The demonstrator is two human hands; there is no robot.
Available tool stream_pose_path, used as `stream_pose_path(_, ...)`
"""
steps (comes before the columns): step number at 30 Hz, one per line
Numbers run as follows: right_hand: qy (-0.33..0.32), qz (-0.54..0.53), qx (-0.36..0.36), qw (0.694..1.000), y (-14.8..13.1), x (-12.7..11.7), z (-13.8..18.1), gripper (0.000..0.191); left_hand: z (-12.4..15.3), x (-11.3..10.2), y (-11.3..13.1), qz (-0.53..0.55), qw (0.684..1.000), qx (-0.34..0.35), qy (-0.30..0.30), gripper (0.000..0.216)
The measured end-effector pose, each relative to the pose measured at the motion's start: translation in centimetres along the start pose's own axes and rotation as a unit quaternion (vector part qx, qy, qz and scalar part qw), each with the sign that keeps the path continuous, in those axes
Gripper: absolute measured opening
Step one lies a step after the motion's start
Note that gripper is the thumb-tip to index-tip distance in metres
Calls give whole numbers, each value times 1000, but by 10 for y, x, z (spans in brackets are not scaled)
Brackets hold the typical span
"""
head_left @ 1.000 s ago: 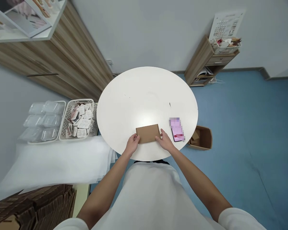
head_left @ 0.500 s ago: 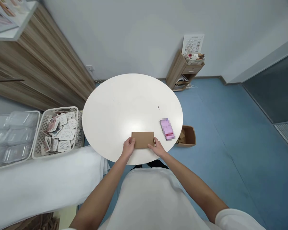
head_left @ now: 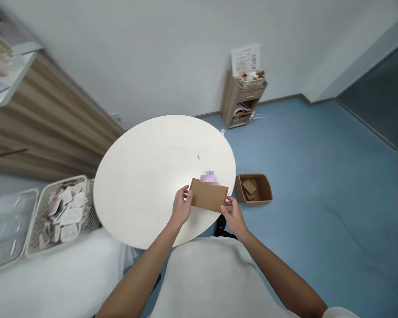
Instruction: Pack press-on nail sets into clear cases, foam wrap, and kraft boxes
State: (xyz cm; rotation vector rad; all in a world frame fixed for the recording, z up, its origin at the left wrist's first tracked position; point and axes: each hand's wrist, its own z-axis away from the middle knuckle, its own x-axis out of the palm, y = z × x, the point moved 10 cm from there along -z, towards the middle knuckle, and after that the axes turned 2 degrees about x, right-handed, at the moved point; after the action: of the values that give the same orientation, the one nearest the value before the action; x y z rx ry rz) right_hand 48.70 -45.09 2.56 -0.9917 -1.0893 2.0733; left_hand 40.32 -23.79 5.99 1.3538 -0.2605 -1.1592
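Note:
A small flat brown cardboard box is held by both ends above the near right edge of the round white table. My left hand grips its left end with fingers curled round it. My right hand grips its right end, just past the table's edge. A pink phone lies on the table right behind the box and is partly hidden by it.
An open cardboard carton holding flat brown pieces stands on the blue floor right of the table. A white basket of packets and a tray of clear packs sit at left. A small wooden cabinet stands by the far wall.
The box has been lifted off the table and carried right, toward the table's edge, with both hands still on it. The view has swung right as well.

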Motion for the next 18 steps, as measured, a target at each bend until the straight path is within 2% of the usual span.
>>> stream_pose_path(3,84,-17,11,996,28,-76,-6,49,-17,81,49,-14,994,33,-102,50)
stream_pose_path(7,219,-10,75,973,87,-180,-10,49,-29,213,93,-38,970,38,-235,53)
stream_pose_path(9,252,-6,111,961,116,-220,-11,52,-32,270,110,-55,961,45,-267,55)
stream_pose_path(11,274,1,123,954,135,-253,-13,56,-34,318,124,-71,951,56,-296,57)
stream_pose_path(13,295,2,124,948,147,-278,-16,60,-36,355,140,-69,939,85,-325,55)
stream_pose_path(15,311,-10,115,943,153,-294,-20,65,-37,378,153,-54,928,111,-351,55)
stream_pose_path(18,321,-31,95,942,158,-300,-24,67,-40,388,153,-50,924,100,-365,63)
